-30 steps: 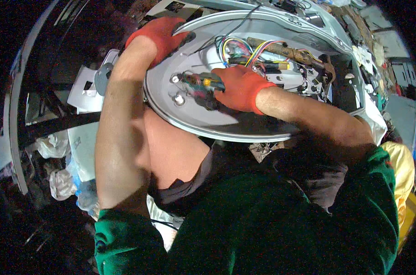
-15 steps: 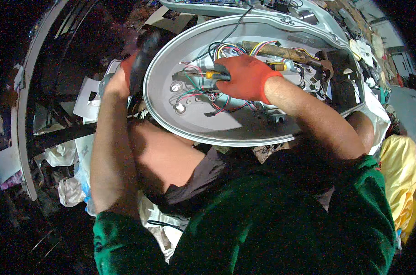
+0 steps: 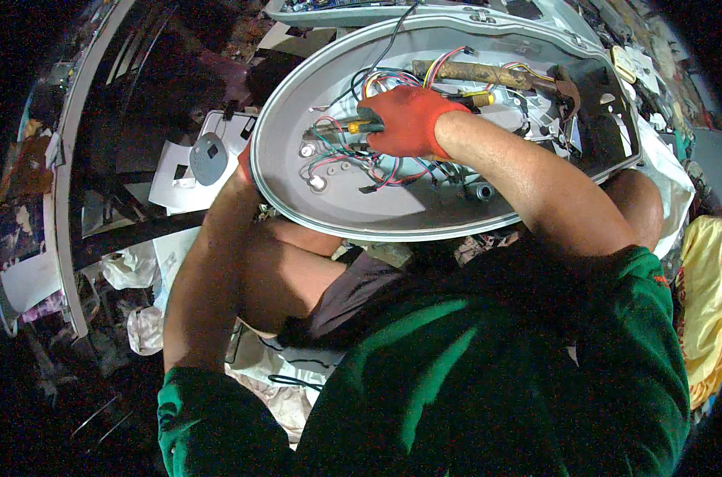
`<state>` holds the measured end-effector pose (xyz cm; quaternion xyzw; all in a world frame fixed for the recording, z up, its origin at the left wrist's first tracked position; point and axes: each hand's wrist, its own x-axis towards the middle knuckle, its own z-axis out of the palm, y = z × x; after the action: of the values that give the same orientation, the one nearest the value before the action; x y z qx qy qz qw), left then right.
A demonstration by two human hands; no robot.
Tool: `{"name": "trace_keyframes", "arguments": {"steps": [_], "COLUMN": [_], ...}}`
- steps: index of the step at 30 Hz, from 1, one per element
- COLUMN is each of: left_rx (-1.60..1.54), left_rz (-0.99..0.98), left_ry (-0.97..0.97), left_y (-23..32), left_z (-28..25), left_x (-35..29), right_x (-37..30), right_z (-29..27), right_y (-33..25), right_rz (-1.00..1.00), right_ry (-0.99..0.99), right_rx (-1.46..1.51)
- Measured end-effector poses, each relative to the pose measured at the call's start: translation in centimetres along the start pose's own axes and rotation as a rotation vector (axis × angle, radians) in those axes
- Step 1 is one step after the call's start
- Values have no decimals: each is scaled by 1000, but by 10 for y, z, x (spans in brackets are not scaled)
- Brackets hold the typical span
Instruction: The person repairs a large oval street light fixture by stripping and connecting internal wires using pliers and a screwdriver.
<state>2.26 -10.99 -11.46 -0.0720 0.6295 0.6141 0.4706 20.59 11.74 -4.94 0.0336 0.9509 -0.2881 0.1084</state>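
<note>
Seemingly a screwdriver [image 3: 358, 126] in right hand [image 3: 406, 122].

Grey rounded housing [image 3: 297, 103] with a worn-handled hammer [image 3: 488, 75] and tangled coloured wires [image 3: 369, 159] inside.

Place: workshop, rough and cluttered, apparently for electrical repair or dismantling; which of the two cannot be told.
Evidence:
– Grey housing [image 3: 424, 213], open, with loose coloured wires [image 3: 396, 77] inside.
– Hammer [image 3: 480, 74], worn handle, lying in the housing.
– Screwdriver [image 3: 355, 127], yellow-and-black handle, held in the red-gloved right hand [image 3: 408, 123].
– Grey shell [image 3: 369, 11], beyond the housing; blue circuit board [image 3: 341, 3] beside it.
– White panels [image 3: 170, 176], with cut openings, at left.
– Crumpled bags [image 3: 130, 268], white, among scattered debris.
– Surroundings: dim, littered; far edges blurred.
</note>
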Motion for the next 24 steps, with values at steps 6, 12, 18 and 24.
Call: {"name": "trace_keyframes", "arguments": {"steps": [6, 12, 18, 24], "left_rx": [-35, -74, -124, -185], "left_rz": [30, 52, 88, 109], "left_ry": [16, 14, 35, 64], "left_y": [-2, -3, -6, -19], "left_z": [5, 4, 0, 14], "left_x": [-6, -16, -26, -16], "right_x": [-1, -11, -19, -28], "right_z": [0, 0, 7, 6], "right_y": [-7, -7, -14, -28], "right_rz": [-25, -57, -133, -313], "right_ry": [-57, -29, 22, 227], "right_rx": [-72, -78, -124, -357]}}
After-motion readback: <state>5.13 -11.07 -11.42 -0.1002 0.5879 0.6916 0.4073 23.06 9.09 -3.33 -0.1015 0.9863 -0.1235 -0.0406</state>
